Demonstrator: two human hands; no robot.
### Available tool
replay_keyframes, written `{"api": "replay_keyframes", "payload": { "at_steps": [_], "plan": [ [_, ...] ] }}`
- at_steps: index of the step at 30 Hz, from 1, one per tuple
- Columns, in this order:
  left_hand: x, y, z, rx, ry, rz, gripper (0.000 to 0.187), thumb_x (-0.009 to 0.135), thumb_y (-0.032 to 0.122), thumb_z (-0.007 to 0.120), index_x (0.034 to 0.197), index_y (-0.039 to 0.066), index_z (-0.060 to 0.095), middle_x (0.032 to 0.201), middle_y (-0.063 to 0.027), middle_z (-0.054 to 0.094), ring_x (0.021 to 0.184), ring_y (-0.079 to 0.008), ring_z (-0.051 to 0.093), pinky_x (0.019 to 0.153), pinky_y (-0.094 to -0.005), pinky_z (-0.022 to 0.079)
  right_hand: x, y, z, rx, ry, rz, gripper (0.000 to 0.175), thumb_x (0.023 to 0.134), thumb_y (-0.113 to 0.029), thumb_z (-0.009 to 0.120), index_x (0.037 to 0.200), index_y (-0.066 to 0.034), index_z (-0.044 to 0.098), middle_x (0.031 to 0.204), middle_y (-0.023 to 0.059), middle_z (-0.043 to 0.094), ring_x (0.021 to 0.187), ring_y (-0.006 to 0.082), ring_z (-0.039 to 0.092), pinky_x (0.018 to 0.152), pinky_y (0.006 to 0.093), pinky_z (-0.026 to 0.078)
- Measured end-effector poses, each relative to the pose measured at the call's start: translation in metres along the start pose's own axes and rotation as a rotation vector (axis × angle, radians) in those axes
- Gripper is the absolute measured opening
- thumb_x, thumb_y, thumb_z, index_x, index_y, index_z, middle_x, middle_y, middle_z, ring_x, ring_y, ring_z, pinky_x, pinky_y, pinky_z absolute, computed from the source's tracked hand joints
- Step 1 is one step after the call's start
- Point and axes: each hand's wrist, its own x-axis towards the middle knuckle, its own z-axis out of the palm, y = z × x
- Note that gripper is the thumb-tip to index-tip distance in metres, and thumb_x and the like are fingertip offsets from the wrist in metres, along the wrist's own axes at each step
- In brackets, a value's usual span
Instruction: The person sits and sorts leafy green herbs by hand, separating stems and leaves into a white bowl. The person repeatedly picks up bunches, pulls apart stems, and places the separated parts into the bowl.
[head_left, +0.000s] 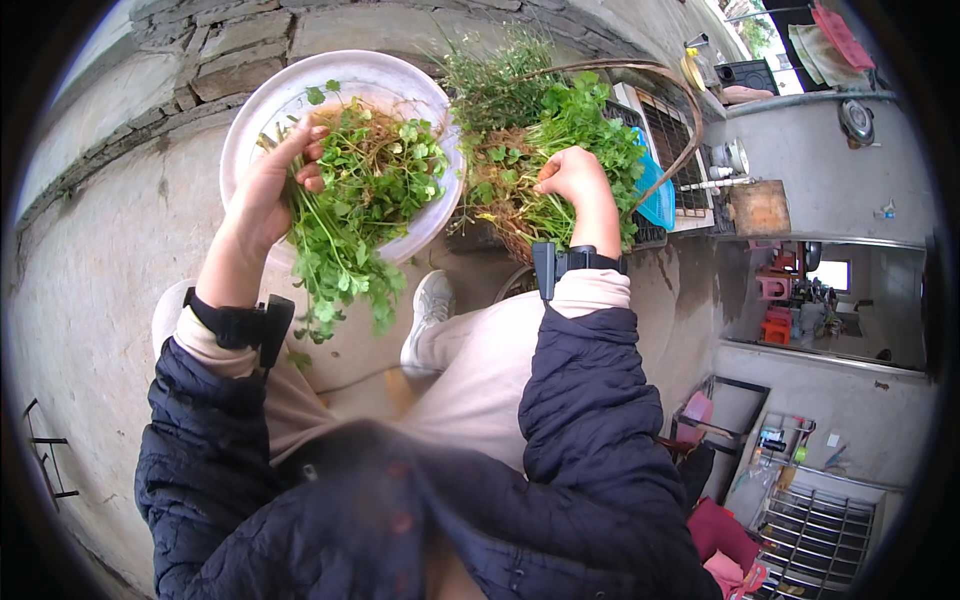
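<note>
My left hand (274, 176) grips a bunch of leafy coriander-like herbs (341, 266) by the stems, and the leaves hang past the near rim of a pale plastic basin (244, 142). Inside the basin lies a heap of similar greens (409, 154) with tangled brown roots. My right hand (579, 178) is over a second pile of rooted greens (592, 112) in a wicker basket (517, 241) with a tall arched handle (694, 120). Its thumb and fingertips pinch together among the stems; whether a stem is between them cannot be made out.
A blue plastic basket (656, 199) stands beside the wicker one, near a dark grate (664, 124). Thin-leaved weeds (499, 79) lie behind the pile. A stone wall edge (247, 52) runs behind the basin. My white shoe (433, 304) is on the concrete floor (97, 262).
</note>
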Motion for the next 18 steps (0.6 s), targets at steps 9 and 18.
{"api": "replay_keyframes", "payload": {
  "at_steps": [9,18],
  "plan": [
    [-0.021,-0.002,0.023,0.22,-0.163,-0.025,0.036,0.082,0.008,0.071,0.113,-0.004,0.057,0.092,-0.0101,0.067,0.049,-0.0026,0.037,0.044,-0.018,0.03,-0.035,-0.076,-0.024,0.889,0.02,-0.24,0.018,0.078,-0.014,0.077,0.09,-0.0022,0.07,0.078,0.0016,0.069,0.068,0.0083,0.062,0.061,0.0214,0.045],
    [-0.019,-0.032,0.037,0.423,-0.034,0.217,0.032,0.09,0.019,0.068,0.116,0.0,0.064,0.074,0.0027,0.062,0.048,-0.0008,0.036,0.042,-0.0184,0.027,-0.057,-0.166,0.025,0.952,0.071,-0.38,0.016,0.079,-0.009,0.075,0.091,0.0,0.07,0.079,0.0078,0.072,0.069,0.0107,0.066,0.062,0.0232,0.052]
  ]
}}
